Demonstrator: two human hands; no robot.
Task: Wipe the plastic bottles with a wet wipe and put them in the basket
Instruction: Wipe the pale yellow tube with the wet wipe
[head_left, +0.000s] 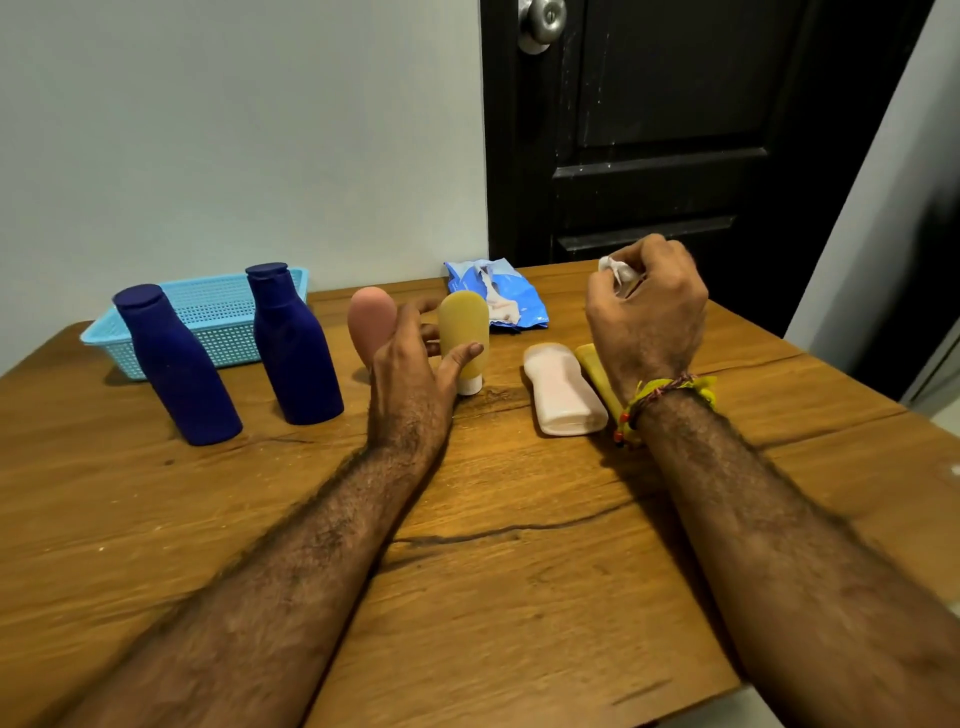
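My left hand (410, 358) closes round an upright yellow tube bottle (464, 332) that stands on its white cap, thumb on its front and fingers behind it. A pink tube bottle (366, 319) stands just left of that hand. My right hand (647, 306) is curled above the table and holds a crumpled white wet wipe (613, 267). Below it lie a white bottle (563, 387) and a yellow tube (592, 364), partly hidden by my wrist. Two dark blue bottles (174, 364) (293, 343) stand at the left, in front of the light blue basket (218, 312).
A blue wet-wipe packet (506, 299), torn open, lies at the back of the wooden table (519, 545). A pale wall stands behind the basket and a black door (675, 130) behind the table's right half. The table's right edge runs close to my right forearm.
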